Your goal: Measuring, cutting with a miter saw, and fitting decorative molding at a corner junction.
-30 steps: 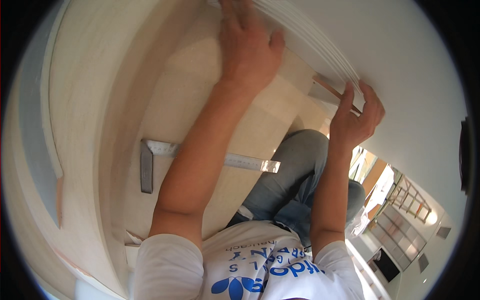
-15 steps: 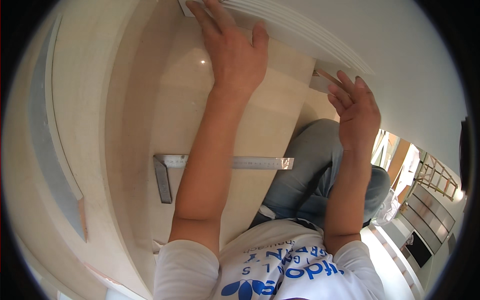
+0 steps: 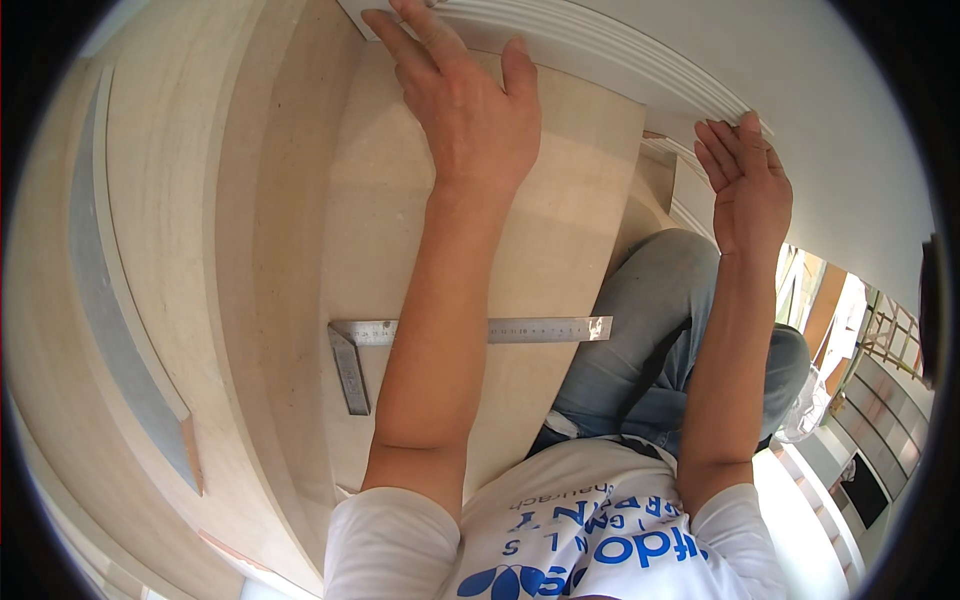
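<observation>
Touching white grooved moulding (image 3: 640, 55) beyond steel square (image 3: 540, 330): left hand (image 3: 470, 115), grip spread wide; right hand (image 3: 752, 195), fingers loosely extended, rightward of square. Uneven hand pressure could let moulding slip.

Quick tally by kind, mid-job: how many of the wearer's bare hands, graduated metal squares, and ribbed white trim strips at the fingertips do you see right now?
Bare hands: 2 (left hand, right hand)
Graduated metal square: 1
Ribbed white trim strip at the fingertips: 1
Total: 4
</observation>
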`<state>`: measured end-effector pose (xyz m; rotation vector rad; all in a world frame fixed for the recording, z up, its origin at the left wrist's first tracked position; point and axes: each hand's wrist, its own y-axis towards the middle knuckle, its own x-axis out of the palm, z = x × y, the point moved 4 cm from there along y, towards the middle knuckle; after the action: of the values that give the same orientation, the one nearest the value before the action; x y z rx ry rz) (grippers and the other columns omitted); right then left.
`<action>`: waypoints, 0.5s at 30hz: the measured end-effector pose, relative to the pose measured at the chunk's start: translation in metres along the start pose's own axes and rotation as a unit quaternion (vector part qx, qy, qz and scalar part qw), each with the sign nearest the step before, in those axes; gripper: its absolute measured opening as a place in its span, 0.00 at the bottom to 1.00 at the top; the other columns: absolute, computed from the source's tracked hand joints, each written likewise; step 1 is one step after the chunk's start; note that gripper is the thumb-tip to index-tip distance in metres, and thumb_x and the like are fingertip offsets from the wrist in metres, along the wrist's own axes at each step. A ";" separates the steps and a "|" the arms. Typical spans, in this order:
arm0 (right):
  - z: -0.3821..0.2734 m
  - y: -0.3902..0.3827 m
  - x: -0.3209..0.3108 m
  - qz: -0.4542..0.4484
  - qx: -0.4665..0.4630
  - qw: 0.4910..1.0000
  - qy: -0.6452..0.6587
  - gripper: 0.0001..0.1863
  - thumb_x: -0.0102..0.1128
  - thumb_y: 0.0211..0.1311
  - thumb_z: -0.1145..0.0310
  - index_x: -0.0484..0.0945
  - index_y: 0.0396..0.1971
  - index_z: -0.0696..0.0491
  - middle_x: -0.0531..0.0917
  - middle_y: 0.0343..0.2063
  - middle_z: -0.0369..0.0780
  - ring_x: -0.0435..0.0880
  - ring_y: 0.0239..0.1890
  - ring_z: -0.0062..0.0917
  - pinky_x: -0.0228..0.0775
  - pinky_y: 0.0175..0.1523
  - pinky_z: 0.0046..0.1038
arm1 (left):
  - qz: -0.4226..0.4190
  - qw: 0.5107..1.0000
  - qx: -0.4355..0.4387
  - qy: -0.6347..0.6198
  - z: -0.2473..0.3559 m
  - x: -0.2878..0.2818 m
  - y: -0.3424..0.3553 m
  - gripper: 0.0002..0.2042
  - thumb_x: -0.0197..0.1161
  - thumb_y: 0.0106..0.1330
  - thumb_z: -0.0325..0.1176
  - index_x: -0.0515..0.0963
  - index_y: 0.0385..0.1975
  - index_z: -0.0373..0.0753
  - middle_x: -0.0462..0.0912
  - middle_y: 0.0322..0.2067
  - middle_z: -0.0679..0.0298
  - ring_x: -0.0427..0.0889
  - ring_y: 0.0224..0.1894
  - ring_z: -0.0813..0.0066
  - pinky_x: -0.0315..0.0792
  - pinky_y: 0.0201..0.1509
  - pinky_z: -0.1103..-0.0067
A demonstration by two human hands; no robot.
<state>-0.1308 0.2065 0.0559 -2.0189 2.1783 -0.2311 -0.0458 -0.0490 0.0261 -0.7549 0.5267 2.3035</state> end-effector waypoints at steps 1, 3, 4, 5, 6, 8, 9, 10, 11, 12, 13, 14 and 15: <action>0.001 0.001 -0.001 -0.004 -0.002 1.000 0.001 0.27 0.66 0.76 0.57 0.74 0.52 0.71 0.86 0.46 0.54 0.90 0.50 0.39 0.87 0.55 0.33 | -0.002 1.000 -0.004 0.008 0.000 0.000 0.000 0.45 0.61 0.76 0.36 0.35 0.79 0.24 0.33 0.80 0.33 0.35 0.83 0.38 0.36 0.86 0.58; 0.003 0.003 -0.002 -0.008 -0.004 1.000 -0.001 0.27 0.66 0.75 0.57 0.74 0.51 0.70 0.86 0.45 0.54 0.90 0.49 0.39 0.87 0.56 0.32 | 0.001 1.000 -0.001 0.002 0.003 -0.001 -0.001 0.45 0.60 0.76 0.36 0.35 0.79 0.25 0.33 0.80 0.33 0.35 0.83 0.38 0.37 0.86 0.58; 0.003 0.004 -0.003 -0.008 -0.004 1.000 -0.004 0.27 0.67 0.75 0.56 0.74 0.51 0.70 0.86 0.45 0.54 0.90 0.49 0.39 0.87 0.56 0.32 | 0.004 1.000 0.001 -0.002 0.003 -0.001 -0.001 0.45 0.60 0.76 0.36 0.35 0.79 0.25 0.33 0.80 0.33 0.35 0.83 0.38 0.37 0.86 0.58; 0.003 0.004 -0.003 -0.009 -0.004 1.000 -0.009 0.28 0.67 0.75 0.56 0.74 0.51 0.70 0.86 0.44 0.54 0.90 0.49 0.39 0.87 0.56 0.32 | -0.007 1.000 -0.006 -0.003 0.003 -0.002 -0.001 0.45 0.60 0.76 0.36 0.34 0.79 0.24 0.33 0.80 0.33 0.34 0.83 0.37 0.37 0.86 0.58; 0.003 0.004 -0.002 -0.007 -0.009 1.000 -0.016 0.28 0.67 0.74 0.56 0.75 0.50 0.70 0.86 0.44 0.54 0.90 0.49 0.39 0.87 0.56 0.32 | -0.017 1.000 -0.014 -0.004 0.003 -0.002 0.000 0.45 0.60 0.76 0.36 0.34 0.79 0.24 0.32 0.80 0.33 0.34 0.83 0.37 0.36 0.86 0.57; 0.001 0.004 0.000 -0.013 -0.029 0.999 -0.033 0.28 0.68 0.74 0.55 0.75 0.48 0.70 0.86 0.43 0.54 0.90 0.49 0.39 0.87 0.57 0.33 | -0.026 0.999 -0.017 -0.015 0.004 -0.005 -0.001 0.45 0.60 0.76 0.35 0.34 0.79 0.24 0.32 0.80 0.32 0.33 0.83 0.37 0.35 0.86 0.57; 0.001 0.004 0.001 -0.001 -0.029 0.999 -0.041 0.28 0.68 0.74 0.54 0.75 0.47 0.69 0.87 0.43 0.54 0.91 0.49 0.39 0.87 0.56 0.33 | -0.027 0.999 -0.011 -0.025 0.007 -0.006 -0.003 0.46 0.60 0.76 0.35 0.33 0.79 0.24 0.31 0.80 0.32 0.33 0.83 0.37 0.35 0.86 0.56; 0.001 0.004 0.002 0.006 -0.036 0.998 -0.050 0.28 0.68 0.74 0.54 0.75 0.46 0.69 0.87 0.42 0.54 0.91 0.49 0.39 0.87 0.56 0.33 | -0.026 0.999 -0.006 -0.035 0.009 -0.007 -0.005 0.46 0.60 0.76 0.35 0.33 0.79 0.24 0.31 0.80 0.32 0.32 0.83 0.36 0.34 0.86 0.56; 0.001 0.004 0.003 0.006 -0.046 0.997 -0.062 0.28 0.68 0.73 0.54 0.76 0.45 0.69 0.87 0.42 0.54 0.91 0.49 0.39 0.88 0.55 0.33 | -0.028 0.998 -0.013 -0.051 0.011 -0.008 -0.006 0.46 0.60 0.76 0.35 0.33 0.79 0.23 0.31 0.80 0.32 0.32 0.83 0.36 0.33 0.86 0.56; 0.001 0.004 0.004 0.010 -0.045 0.997 -0.057 0.28 0.68 0.73 0.53 0.76 0.45 0.69 0.87 0.42 0.54 0.91 0.48 0.39 0.88 0.55 0.32 | -0.030 0.997 -0.020 -0.067 0.013 -0.008 -0.007 0.46 0.60 0.76 0.35 0.33 0.79 0.23 0.31 0.80 0.32 0.31 0.83 0.37 0.33 0.86 0.56; 0.002 0.004 0.005 0.010 -0.045 0.997 -0.055 0.28 0.68 0.73 0.53 0.76 0.44 0.69 0.87 0.41 0.54 0.91 0.48 0.39 0.88 0.55 0.32 | -0.034 0.996 -0.025 -0.083 0.015 -0.008 -0.009 0.46 0.60 0.76 0.35 0.33 0.78 0.23 0.31 0.80 0.32 0.31 0.83 0.37 0.32 0.86 0.56; 0.002 0.004 0.005 0.020 -0.049 0.997 -0.055 0.28 0.69 0.73 0.53 0.76 0.44 0.69 0.87 0.41 0.54 0.91 0.48 0.39 0.88 0.54 0.32 | -0.045 0.996 -0.038 -0.070 0.014 -0.008 -0.005 0.46 0.61 0.76 0.35 0.32 0.78 0.22 0.31 0.80 0.33 0.31 0.83 0.37 0.32 0.86 0.56; 0.003 0.004 0.005 0.014 -0.053 0.997 -0.055 0.28 0.69 0.73 0.53 0.76 0.44 0.69 0.87 0.41 0.54 0.91 0.47 0.39 0.88 0.54 0.32 | -0.057 0.996 -0.049 -0.057 0.013 -0.008 -0.001 0.47 0.61 0.76 0.35 0.32 0.78 0.22 0.30 0.80 0.33 0.31 0.83 0.37 0.32 0.86 0.57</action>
<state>-0.1341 0.2014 0.0526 -2.0027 2.1929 -0.0005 -0.0457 -0.0448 0.0409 -0.6771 0.3141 2.2631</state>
